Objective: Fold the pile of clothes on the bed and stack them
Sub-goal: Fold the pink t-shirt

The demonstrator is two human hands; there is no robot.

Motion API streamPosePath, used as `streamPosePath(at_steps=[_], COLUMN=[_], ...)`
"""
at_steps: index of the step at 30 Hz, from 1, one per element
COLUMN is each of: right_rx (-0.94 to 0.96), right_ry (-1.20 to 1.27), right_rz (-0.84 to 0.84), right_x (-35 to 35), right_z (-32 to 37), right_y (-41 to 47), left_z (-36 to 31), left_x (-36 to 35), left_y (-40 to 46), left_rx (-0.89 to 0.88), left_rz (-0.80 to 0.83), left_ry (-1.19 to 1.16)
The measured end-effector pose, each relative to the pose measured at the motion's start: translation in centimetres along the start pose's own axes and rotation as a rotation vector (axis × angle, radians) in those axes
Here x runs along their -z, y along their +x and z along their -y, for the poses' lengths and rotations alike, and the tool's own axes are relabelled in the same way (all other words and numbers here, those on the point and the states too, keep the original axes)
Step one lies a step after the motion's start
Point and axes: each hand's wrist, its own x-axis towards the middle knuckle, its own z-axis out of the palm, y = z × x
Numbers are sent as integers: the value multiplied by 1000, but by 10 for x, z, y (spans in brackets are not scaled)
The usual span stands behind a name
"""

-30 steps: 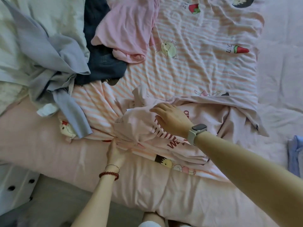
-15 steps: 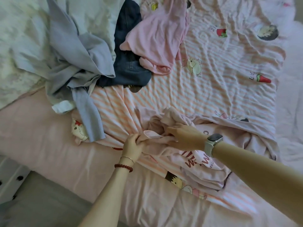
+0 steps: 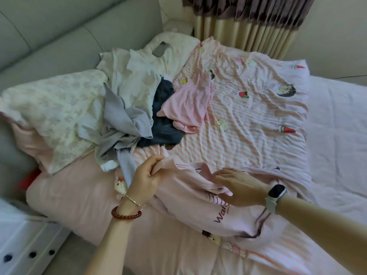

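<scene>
Left fingers [image 3: 156, 165] pinching pink shirt [image 3: 228, 217], right fingers [image 3: 220, 178] flat on it, clothes pile [image 3: 127, 124] beside

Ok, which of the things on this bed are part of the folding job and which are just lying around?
Part of the job:
pink printed T-shirt, pinched by the left hand, with the right hand on it
plain pink top
dark jeans
grey garment
white garment

Just lying about:
phone
striped cartoon sheet
floral pillow
</scene>
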Motion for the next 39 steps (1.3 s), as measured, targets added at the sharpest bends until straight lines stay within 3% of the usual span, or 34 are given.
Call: streamPosePath(at_steps=[5,11,14,17,20,22,24,27,29,34,39], right_rx=[-68,-11,37,-64,8,76,93,-31,-137,-98,95], right_ry=[-215,-263,-50,379,715,793,556,-79,-127,457,819], right_rz=[-176,-600,-660,-612,-723,-718,-658,-519,-511,-628,-774], right_x=[75,187,232,267,288,298,303,296,292,291,280], right_z=[0,24,34,52,74,84,94,94,89,96,124], right_y=[-31,-102,-134,-165,-196,-212,-222,-226,-229,-238,-230], left_z=[-92,-195,-241,-281,-312,-329,-343,-349,-344,-327,-303], left_x=[21,32,38,38,36,37,39,42,43,55,67], left_y=[-9,-26,-32,-39,-49,-55,-62,-73,-82,-93,-99], left_rx=[-171,-406,-511,-602,-674,-697,-704,-693,-680,-595,-569], left_rz=[-67,-249,-375,-452,-525,-538,-529,-489,-444,-435,-582], left_ry=[11,-37,-72,-128,-194,-271,-308,-242,-146,-102,-121])
